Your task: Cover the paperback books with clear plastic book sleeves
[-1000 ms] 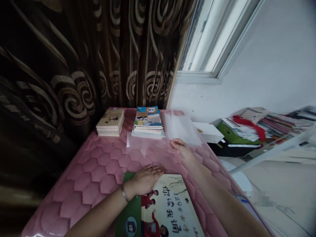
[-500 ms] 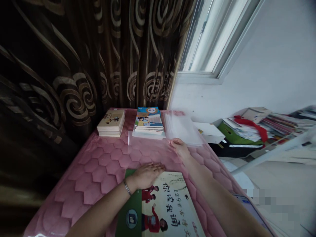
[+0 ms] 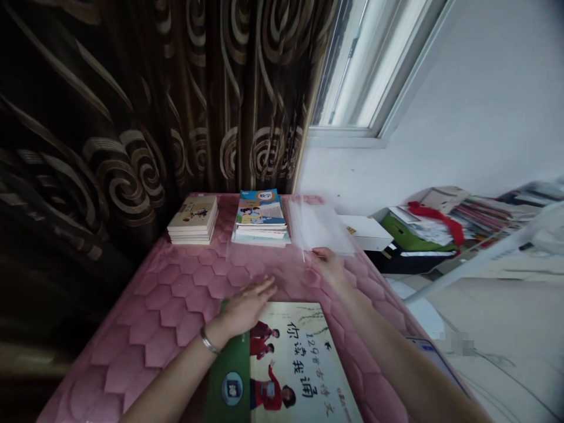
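The left hand (image 3: 247,306) has just been lifted back from the top edge of the large picture book with a green spine (image 3: 286,364). It is open and released now, fingers spread and slightly blurred, just above that edge over the pink hexagon-quilted mattress (image 3: 176,299); contact with the quilting cannot be told. A thin silver bangle (image 3: 209,342) is worn on that wrist. The right hand (image 3: 330,267) is kept at the near edge of a stack of clear plastic sleeves (image 3: 315,226), its fingertips (image 3: 319,252) against that edge. A light pinch may be there, but a grip cannot be told.

The large book is laid flat at the near edge of the mattress, its lower part running out of view. The sleeve stack is placed at the far end, just beside a stack of blue-covered textbooks (image 3: 259,217). That stack is set on a flat clear plastic sheet (image 3: 259,243), with a stack of small beige paperbacks (image 3: 192,220) to its left.

Counted: two hands, one large book, two book stacks, one sleeve stack, one flat sheet — volumes per stack and sleeves per stack cannot be counted. Beyond the mattress are seen one white cardboard box (image 3: 365,232) and one green box of papers (image 3: 418,230) with a red ribbon (image 3: 434,214) — a dark swirl-patterned curtain (image 3: 132,117) hangs to the left.
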Demonstrator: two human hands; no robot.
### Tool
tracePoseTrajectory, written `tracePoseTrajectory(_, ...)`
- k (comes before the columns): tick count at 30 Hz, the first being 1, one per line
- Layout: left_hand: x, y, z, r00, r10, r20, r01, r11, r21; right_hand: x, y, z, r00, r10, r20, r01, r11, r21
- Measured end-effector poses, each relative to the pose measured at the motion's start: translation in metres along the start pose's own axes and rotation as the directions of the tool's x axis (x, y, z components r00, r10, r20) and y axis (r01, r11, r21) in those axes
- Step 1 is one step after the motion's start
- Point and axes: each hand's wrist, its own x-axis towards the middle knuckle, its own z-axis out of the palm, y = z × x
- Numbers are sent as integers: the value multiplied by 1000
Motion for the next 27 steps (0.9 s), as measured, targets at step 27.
tracePoseTrajectory(27,-88,21,-32,983,-179,39,183,958,-222,-209,-44,-43,456,108,884,582,715,-387)
